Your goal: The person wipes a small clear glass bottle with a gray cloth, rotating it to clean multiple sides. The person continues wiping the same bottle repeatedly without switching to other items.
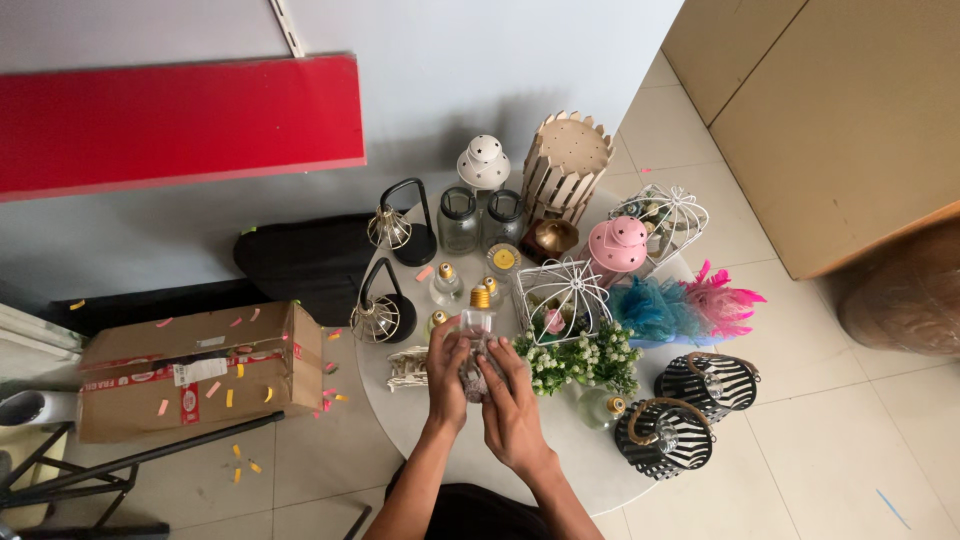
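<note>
Both my hands meet over the middle of a round white table [520,470]. My left hand [446,378] and my right hand [510,400] together hold a small clear bulb-shaped glass bottle [474,350] with dark filling. Its gold cap [481,297] points away from me. Just right of my right hand lies a bunch of small white flowers with green leaves [585,358]. A white wire cage [562,290] stands behind the flowers.
Crowding the table are black wire lamps [398,232], glass jars [458,220], a wooden slat pot [562,165], a pink lantern [615,245], blue and pink feathers [680,300] and striped black baskets [705,385]. A cardboard box [190,368] sits on the tiled floor at left.
</note>
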